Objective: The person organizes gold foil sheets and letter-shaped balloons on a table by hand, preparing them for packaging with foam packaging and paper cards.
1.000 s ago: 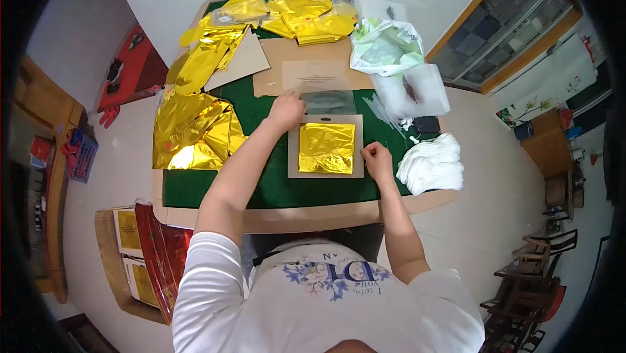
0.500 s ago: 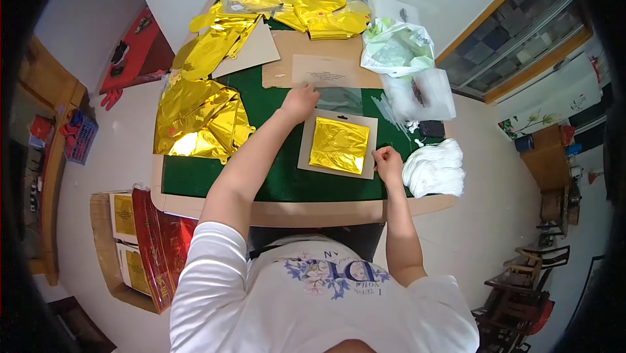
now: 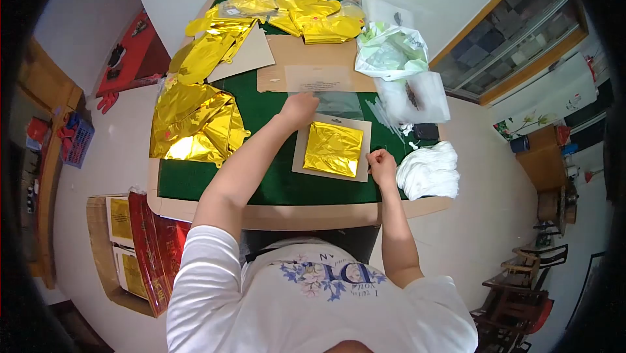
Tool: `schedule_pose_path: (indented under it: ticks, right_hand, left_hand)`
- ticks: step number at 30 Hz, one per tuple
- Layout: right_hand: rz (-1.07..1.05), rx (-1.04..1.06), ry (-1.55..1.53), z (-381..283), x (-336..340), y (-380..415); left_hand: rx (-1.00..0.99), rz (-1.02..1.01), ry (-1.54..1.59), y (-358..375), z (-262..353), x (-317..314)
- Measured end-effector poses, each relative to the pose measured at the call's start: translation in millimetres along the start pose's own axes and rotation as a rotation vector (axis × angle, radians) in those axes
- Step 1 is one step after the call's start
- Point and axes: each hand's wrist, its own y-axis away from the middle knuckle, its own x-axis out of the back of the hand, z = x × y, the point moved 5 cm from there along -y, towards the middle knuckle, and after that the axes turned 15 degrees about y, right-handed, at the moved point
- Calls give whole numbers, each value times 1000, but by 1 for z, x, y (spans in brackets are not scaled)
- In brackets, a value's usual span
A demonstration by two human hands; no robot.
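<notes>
A folded gold foil piece (image 3: 334, 149) lies flat on a brown cardboard card (image 3: 298, 162) with a hang slot at its top edge. Just beyond the card is a clear plastic bag (image 3: 339, 102) with small printed text. My left hand (image 3: 300, 110) is closed at the bag's left edge, its fingertips partly hidden by the hand itself. At the card's right edge, my right hand (image 3: 383, 168) pinches with thumb and forefinger; the exact contact is hard to see.
Gold foil pieces (image 3: 195, 124) lie along the left and back of the green table (image 3: 274, 186). A white-green plastic bag (image 3: 391, 53), clear bags (image 3: 417, 95), a black item (image 3: 426, 132) and a white bundle (image 3: 427, 170) sit at right. An open carton (image 3: 104, 255) stands on the floor.
My left hand and the clear plastic bag have come slightly nearer the card. My right hand stays by the card's right edge. The whole view has shifted a little.
</notes>
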Motion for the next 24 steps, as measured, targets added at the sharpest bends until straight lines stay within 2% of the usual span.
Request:
schedule_pose_path:
  ticks: [9, 18, 24]
  right_hand:
    - [-44, -20, 37, -8, -6, -3]
    - [-17, 23, 93, -17, -11, -17]
    - [62, 76, 169, -27, -8, -21]
  left_hand:
    - [-56, 100, 118, 23, 15, 8]
    - [-152, 93, 92, 35, 8, 7]
    - [-106, 45, 33, 32, 5, 7]
